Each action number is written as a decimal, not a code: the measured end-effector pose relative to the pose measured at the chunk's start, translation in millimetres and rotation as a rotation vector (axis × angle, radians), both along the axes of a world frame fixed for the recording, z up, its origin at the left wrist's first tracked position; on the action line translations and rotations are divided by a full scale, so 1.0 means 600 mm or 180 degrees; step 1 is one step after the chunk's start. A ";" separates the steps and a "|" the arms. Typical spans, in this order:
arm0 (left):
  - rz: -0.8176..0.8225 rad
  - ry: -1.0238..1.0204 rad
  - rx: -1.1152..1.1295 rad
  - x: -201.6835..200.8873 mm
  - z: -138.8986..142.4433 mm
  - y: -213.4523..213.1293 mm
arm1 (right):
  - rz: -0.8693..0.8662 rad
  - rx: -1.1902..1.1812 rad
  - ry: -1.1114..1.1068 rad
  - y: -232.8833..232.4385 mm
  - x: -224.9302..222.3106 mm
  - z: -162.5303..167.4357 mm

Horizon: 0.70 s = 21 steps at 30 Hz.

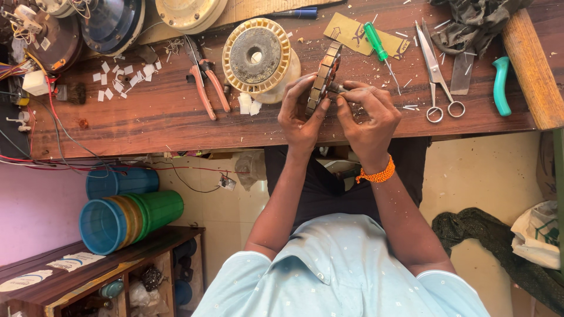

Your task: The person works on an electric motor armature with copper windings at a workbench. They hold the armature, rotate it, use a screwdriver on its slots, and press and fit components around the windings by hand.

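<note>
My left hand (301,114) grips a round slotted metal stator core (325,73) on edge above the wooden bench (153,117). My right hand (367,114), with an orange bead band at the wrist, pinches the short shaft at the core's centre. A second, cream-coloured round motor core (257,56) lies flat just left of my hands. Small white paper strips (249,104) sit beside it.
Red-handled pliers (202,79) lie left of the cream core. A green screwdriver (379,50), scissors (436,76), a teal handle (500,85) and a wooden mallet (531,67) lie to the right. Fan motor parts and wires crowd the far left. Stacked buckets (126,214) lie on the shelf unit at lower left.
</note>
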<state>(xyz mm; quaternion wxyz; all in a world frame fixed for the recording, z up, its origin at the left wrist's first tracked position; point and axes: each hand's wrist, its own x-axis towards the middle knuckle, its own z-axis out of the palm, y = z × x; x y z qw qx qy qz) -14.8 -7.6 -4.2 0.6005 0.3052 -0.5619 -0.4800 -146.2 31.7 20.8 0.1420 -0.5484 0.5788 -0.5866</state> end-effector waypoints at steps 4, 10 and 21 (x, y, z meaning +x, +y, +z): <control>-0.0010 0.0020 -0.0057 -0.002 0.000 -0.001 | -0.0012 0.0051 -0.0063 0.001 0.000 -0.002; -0.0049 0.0068 -0.0008 -0.003 0.000 0.002 | 0.0042 -0.0011 -0.0062 0.003 -0.004 0.000; 0.0000 0.0014 -0.0047 -0.002 0.002 0.001 | 0.0123 -0.0041 -0.0131 0.000 -0.005 0.006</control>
